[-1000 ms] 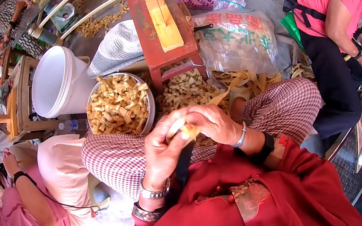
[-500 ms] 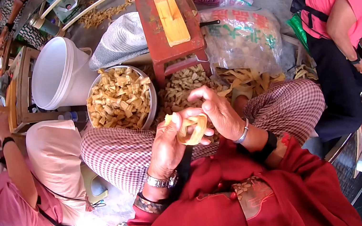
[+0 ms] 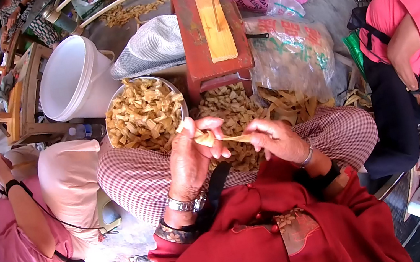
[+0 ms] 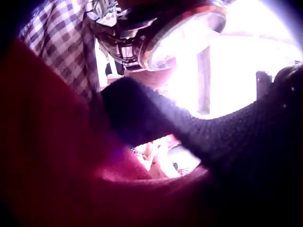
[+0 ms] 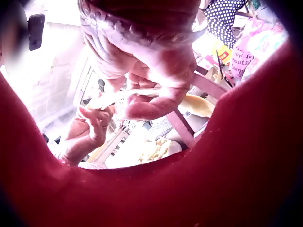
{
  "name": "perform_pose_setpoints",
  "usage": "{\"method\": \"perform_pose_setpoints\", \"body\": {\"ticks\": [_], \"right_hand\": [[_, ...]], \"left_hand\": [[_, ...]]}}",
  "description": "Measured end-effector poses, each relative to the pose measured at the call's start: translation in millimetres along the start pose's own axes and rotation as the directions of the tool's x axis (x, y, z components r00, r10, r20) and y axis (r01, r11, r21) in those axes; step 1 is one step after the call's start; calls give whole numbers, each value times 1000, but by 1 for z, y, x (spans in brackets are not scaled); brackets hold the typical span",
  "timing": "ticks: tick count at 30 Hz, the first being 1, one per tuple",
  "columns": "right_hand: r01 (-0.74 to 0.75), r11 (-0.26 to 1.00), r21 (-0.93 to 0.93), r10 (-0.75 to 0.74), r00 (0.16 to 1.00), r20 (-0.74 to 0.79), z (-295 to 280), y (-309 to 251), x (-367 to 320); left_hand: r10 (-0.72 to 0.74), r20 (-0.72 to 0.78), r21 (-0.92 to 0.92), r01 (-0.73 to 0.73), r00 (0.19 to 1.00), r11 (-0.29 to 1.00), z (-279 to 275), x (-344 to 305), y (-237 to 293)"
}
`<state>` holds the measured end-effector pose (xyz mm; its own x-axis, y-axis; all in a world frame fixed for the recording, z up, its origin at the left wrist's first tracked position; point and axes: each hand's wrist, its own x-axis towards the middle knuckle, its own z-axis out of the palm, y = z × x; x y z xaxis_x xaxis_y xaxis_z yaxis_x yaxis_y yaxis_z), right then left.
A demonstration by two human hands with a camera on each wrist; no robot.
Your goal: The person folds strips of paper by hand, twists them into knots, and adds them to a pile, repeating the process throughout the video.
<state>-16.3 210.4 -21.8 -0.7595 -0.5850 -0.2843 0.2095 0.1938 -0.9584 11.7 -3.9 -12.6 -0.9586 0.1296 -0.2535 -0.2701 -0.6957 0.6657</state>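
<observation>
The left hand (image 3: 192, 156) and right hand (image 3: 278, 142) had drawn apart, fingers pinching the strip (image 3: 231, 138) taut; its loop was probably pulled into a knot.

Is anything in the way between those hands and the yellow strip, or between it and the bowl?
Nothing visible. The left hand and right hand both pinch the yellow strip already, and only open air lies between it and the bowl just beyond.

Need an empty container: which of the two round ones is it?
The white bucket, tipped sideways; the metal bowl beside it is heaped with strips.
</observation>
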Motion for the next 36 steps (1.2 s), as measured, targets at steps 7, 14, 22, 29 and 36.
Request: {"method": "perform_pose_setpoints", "body": {"ticks": [7, 14, 22, 29, 36], "right_hand": [[-14, 998, -60, 12, 1000, -29, 12, 3, 7], [105, 986, -133, -108, 994, -14, 20, 8, 19], [282, 921, -269, -307, 950, -56, 25, -5, 27], [376, 831, -410, -420, 907, -18, -13, -50, 26], [419, 449, -789, -750, 657, -78, -71, -89, 91]], "left_hand": [[-6, -204, 415, 92, 979, 905, -3, 1, -8], [-125, -252, 314, 203, 960, 927, 1, 0, 3], [-99, -226, 222, 150, 969, 963, 10, -1, 17], [18, -150, 94, -4, 989, 996, 17, 7, 40], [191, -64, 334, -160, 979, 929, 57, 90, 79]]}}
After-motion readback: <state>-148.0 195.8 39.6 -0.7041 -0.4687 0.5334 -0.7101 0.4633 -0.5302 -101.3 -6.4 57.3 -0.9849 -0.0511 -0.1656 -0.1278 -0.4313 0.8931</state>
